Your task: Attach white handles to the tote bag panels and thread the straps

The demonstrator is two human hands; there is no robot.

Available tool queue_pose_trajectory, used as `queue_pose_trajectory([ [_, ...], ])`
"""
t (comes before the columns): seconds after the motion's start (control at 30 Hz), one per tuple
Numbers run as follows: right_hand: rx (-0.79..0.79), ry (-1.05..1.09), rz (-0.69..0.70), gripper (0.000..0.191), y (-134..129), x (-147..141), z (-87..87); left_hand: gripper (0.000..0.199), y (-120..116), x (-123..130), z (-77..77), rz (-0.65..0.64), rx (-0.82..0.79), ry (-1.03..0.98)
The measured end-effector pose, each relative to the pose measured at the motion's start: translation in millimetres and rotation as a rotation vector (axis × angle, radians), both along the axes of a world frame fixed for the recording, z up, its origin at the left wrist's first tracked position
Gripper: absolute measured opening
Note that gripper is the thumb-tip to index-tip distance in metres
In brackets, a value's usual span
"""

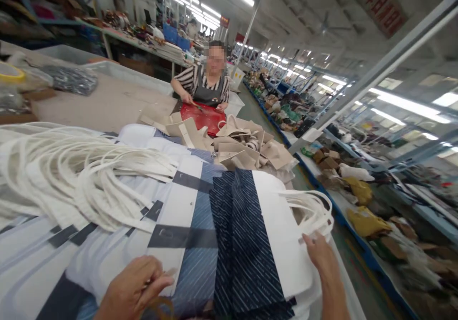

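Hands well apart above a stack of flat tote bags: left hand low at the near edge, fingers curled, perhaps around a thin brown cord, though the bottom of the view cuts that off; right hand at the far right of the stack, fingertips against a bunch of white loop handles, with no clear clamp visible. Step in hand, by judgement: handling of those loops at the stack's edge. Smooth, rounded handles like these calling for a firm pinch rather than a light touch.

Bag panels flat and slightly stiff, with navy fabric streaked in thin white lines, paler blue stripes, white bands and dark crossing strips. Long white handles heaped in soft, overlapping coils at the left of the stack. Beyond, a loose heap of folded beige pieces, angular and stiff-looking, partly over a red cutting board. Co-worker in a striped top and dark apron across the tan table, both hands at the board, one on a small green-handled tool.
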State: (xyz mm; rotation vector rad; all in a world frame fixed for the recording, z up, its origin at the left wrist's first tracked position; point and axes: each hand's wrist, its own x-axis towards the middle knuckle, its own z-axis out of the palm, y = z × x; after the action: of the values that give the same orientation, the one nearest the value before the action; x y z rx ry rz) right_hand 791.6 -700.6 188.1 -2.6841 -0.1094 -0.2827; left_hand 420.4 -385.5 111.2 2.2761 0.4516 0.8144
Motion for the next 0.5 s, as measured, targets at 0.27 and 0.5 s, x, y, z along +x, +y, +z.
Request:
queue_pose_trajectory([
  [0.27, 0.355, 0.323, 0.856, 0.028, 110, -136, -18.6, 0.043, 0, 8, 20.8, -0.088, 0.4, 0.007],
  [0.5, 0.179, 0.148, 1.478, 0.018, 188, -219, -17.3, 0.04, 1, -2, 19.3, -0.098, 0.399, 0.043],
])
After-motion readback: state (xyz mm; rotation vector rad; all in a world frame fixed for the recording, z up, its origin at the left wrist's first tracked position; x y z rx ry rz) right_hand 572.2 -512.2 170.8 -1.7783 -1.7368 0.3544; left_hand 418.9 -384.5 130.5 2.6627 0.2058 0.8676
